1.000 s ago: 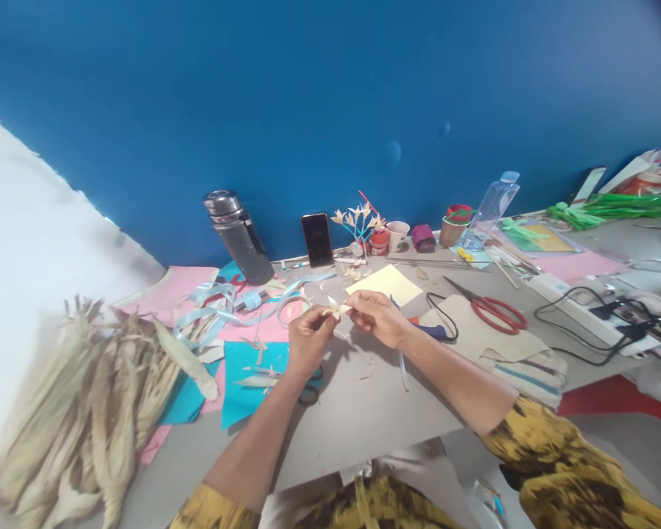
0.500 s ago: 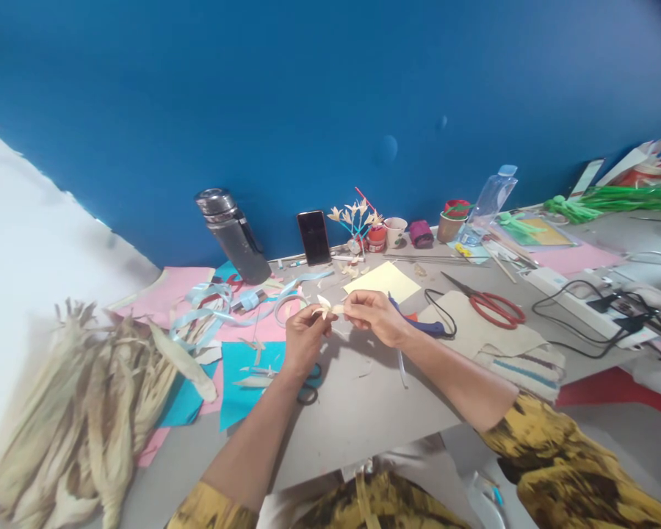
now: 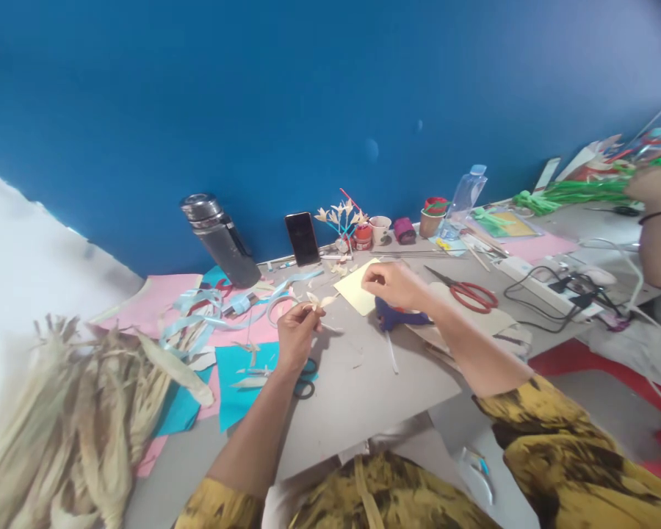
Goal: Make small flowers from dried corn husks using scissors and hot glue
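Left hand: we see fingers clamped on the pale flower over the table, presumably sparing its petals | Right hand: fingers curled near yellow paper; whether they meet, we cannot tell | Blue glue gun: just below, presumably for reach

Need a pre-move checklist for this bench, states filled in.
1. Pale flower pinched in the left hand's fingers: ok.
2. Right hand free of small items: cannot tell; its fingertips are curled and nothing shows clearly between them.
3. Blue glue gun cool: cannot tell; it lies by the right forearm.
4. Red-handled scissors out of both hands: ok, lying on the table beyond the right forearm.
5. Blue paper free of scraps: not ok, pale scraps lie on it.
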Tool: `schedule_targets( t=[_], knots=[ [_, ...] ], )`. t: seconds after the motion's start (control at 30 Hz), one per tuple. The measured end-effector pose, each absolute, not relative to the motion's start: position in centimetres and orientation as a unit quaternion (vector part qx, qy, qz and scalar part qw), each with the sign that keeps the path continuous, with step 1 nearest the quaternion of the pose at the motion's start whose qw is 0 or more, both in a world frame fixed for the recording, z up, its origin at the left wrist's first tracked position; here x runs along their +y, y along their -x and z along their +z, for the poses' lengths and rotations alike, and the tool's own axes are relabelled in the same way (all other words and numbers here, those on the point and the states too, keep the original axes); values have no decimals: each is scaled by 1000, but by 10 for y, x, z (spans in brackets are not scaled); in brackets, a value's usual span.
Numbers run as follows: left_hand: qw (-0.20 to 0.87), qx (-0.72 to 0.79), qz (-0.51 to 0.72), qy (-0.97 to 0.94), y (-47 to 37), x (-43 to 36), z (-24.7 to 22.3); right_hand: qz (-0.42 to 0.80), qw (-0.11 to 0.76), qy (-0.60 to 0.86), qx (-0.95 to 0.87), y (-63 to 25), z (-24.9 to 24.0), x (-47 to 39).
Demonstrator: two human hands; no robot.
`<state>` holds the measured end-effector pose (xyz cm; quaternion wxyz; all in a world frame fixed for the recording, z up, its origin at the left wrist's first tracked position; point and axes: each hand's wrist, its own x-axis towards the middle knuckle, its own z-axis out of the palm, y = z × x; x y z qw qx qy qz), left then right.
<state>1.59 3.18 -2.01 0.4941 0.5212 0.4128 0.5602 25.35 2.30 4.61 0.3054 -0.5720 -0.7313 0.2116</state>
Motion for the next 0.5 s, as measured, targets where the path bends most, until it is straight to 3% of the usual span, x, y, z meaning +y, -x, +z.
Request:
schedule_targets(
  t=[0.13, 0.23, 0.37, 0.5],
  knots=[
    [482, 423, 545, -541, -16, 31, -19, 68, 63, 649, -755, -286, 48, -3],
    [478, 423, 534, -555, -15, 32, -20, 43, -29, 632, -773, -292, 29, -17],
    [483, 412, 535, -557, -15, 32, -23, 36, -6, 637, -770, -292, 5, -21],
    [485, 414, 534, -555, -13, 33, -28, 73, 101, 612, -781, -302, -9, -24]
  ],
)
